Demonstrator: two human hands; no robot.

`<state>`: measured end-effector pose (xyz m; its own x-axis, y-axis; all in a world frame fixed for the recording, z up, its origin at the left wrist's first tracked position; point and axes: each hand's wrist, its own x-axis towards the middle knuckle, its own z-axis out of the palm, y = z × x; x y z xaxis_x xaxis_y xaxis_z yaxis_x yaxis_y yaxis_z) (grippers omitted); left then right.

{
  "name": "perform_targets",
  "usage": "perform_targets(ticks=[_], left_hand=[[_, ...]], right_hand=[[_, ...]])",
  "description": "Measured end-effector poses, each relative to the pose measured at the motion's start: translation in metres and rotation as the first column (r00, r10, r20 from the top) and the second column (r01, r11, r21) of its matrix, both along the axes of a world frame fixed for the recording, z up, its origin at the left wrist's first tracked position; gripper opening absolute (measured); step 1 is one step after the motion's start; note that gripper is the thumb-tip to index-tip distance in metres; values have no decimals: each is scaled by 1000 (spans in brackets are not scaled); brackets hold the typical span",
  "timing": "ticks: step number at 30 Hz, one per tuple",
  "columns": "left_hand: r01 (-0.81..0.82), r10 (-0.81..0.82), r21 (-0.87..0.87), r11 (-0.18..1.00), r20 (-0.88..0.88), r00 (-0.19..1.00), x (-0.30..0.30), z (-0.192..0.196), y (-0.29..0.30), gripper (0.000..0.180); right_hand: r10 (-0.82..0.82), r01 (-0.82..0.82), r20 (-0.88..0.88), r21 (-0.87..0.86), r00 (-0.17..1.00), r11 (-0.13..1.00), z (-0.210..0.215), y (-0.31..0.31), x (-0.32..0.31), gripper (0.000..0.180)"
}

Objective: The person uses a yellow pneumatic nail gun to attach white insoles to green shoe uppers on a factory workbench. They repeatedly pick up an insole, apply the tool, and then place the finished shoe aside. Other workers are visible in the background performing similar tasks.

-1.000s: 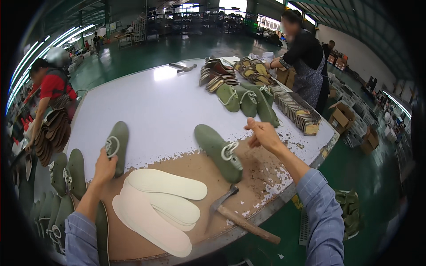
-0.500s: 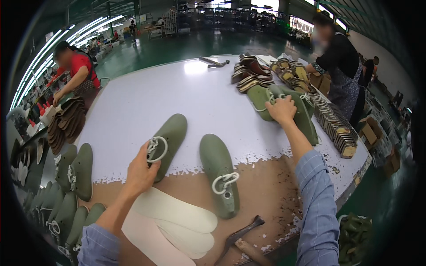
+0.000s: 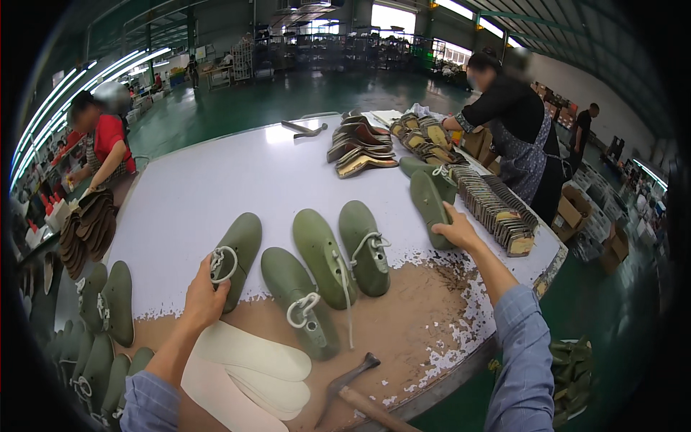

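The worktable point(image 3: 216, 180) carries three green shoe lasts point(image 3: 327, 266) in a row near its front edge. Your right hand point(image 3: 455, 232) clamps a fourth last point(image 3: 429, 205) by the right edge (beside the stacked soles point(image 3: 497, 209)); your left hand point(image 3: 204, 297) grips another last point(image 3: 237, 252) at its lace loop. Keep toes pointing away and align them parallel with the row.

An olive-green shoe last with a white lace loop point(image 3: 234, 255) lies sole-up on the white desk point(image 3: 216, 187), tilted, its heel end gripped by the left hand point(image 3: 204, 299). A second olive-green shoe last point(image 3: 430, 205) lies near the desk's right side, touched by the right hand point(image 3: 457, 229).
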<state>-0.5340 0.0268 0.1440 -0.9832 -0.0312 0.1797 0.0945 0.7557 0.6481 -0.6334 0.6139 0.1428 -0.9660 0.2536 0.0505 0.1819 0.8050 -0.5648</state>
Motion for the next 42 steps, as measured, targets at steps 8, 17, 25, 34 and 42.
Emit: perform_targets(ticks=[8,17,25,34,42], left_hand=[[17,-17,5,1000,-21,1000,3,3,15,61],[15,-15,-53,998,-2,1000,8,7,8,63],[-70,71,-93,993,0,998,5,5,19,68],[-45,61,-217,975,67,996,34,-1,20,75],[-12,-63,-411,911,-170,983,163,7,-6,67]], right_hand=[[-93,171,-471,126,877,977,20,7,-53,61],[-250,291,-421,35,872,956,-30,-5,-105,41],[-37,43,-473,2,881,999,-26,-27,18,28],[-46,-4,-399,-125,916,992,-25,-63,163,34],[30,-42,51,256,998,966,17,-181,190,97]])
